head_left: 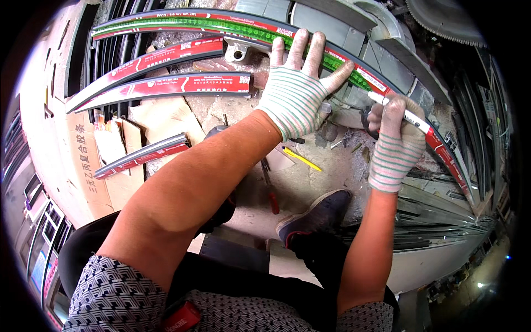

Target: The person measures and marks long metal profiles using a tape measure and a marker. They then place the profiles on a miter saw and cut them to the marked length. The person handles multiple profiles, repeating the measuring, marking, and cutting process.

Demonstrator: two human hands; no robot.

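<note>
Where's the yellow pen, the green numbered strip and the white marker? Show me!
Yellow pen [302, 159], head view: middle of its barrel.
Green numbered strip [193, 22], head view: its numbered face.
White marker [418, 124], head view: rear part of its barrel.

Left hand lies splayed; right hand curled.

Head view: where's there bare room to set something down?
Mostly bare floor lies between the red-handled tool, yellow pen and dark shoe. Cardboard shows bare between the lowest long red strip and the short red strip pieces. Crowded: right side, with dark profiles; top, where the left hand rests on the topmost strip and the right hand grips a white marker.
</note>
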